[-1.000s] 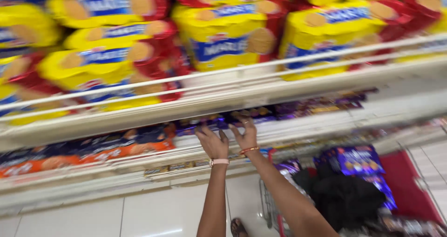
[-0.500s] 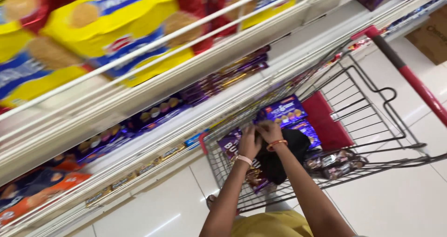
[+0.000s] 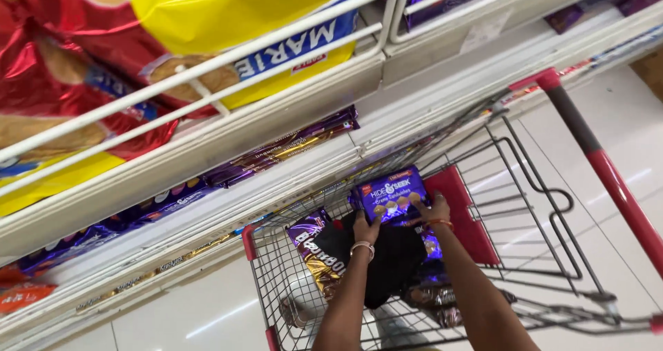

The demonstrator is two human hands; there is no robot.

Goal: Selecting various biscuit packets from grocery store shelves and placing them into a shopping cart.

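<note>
fingers (image 3: 378, 213) of both hands clasp a purple rectangular foil biscuit packet (image 3: 391, 193), lowering it at the far end of the red-trimmed wire trolley (image 3: 483, 237); releasing seems next.

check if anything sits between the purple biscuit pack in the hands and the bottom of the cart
Yes. The flat purple biscuit pack, held by the left hand and right hand, sits over a black cloth bag and other purple packs covering the wire cart floor.
</note>
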